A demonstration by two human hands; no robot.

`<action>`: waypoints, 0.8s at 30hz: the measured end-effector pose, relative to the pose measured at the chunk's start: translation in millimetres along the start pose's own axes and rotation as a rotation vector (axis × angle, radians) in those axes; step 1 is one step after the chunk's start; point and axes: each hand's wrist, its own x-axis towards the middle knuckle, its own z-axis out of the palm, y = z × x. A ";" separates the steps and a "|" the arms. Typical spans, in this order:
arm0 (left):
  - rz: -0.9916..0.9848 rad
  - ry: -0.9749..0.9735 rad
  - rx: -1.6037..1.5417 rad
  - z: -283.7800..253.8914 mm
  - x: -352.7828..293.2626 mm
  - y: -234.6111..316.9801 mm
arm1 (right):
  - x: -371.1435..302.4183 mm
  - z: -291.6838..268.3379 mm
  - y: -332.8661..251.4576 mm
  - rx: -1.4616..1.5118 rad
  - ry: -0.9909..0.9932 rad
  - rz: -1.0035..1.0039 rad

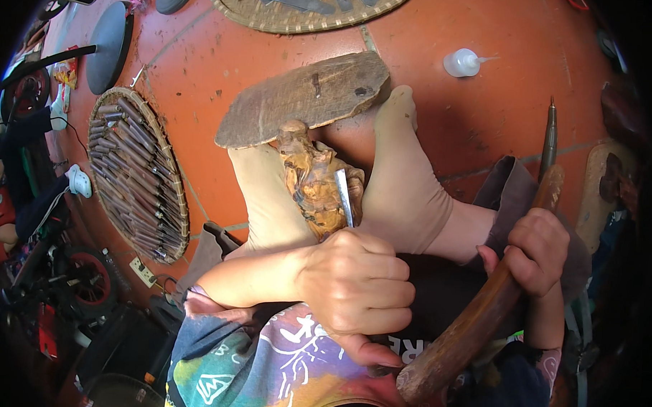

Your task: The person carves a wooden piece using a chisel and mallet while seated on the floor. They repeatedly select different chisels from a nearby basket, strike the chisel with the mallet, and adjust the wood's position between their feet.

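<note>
A small brown wood carving (314, 180) stands clamped between my two feet in beige socks (405, 185), leaning on a flat wooden board (304, 95). My left hand (355, 280) is closed around a chisel whose metal blade (345, 195) rests on the carving's right side. My right hand (534, 248) grips a thick wooden mallet stick (480, 316), held to the right of the carving and apart from it.
A round woven tray (137, 175) full of several carving tools lies at the left on the red tiled floor. Another woven tray (304, 5) with tools sits at the top. A white squeeze bottle (461, 62) and a loose chisel (549, 136) lie at the right.
</note>
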 end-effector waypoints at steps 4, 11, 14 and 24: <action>0.025 0.009 -0.091 -14.1 -3.2 -3.3 | 0.1 -2.9 2.1 -0.025 -0.124 0.007; 0.001 0.012 -0.114 -24.8 -4.6 -1.6 | -0.8 0.0 7.2 -0.034 -0.148 0.009; -0.023 0.046 -0.155 -23.6 -5.7 -2.0 | -0.8 2.0 7.1 -0.037 -0.144 0.004; -0.081 0.178 -0.315 -30.4 -0.4 -4.1 | 9.8 -5.6 -12.2 -0.014 -0.102 0.035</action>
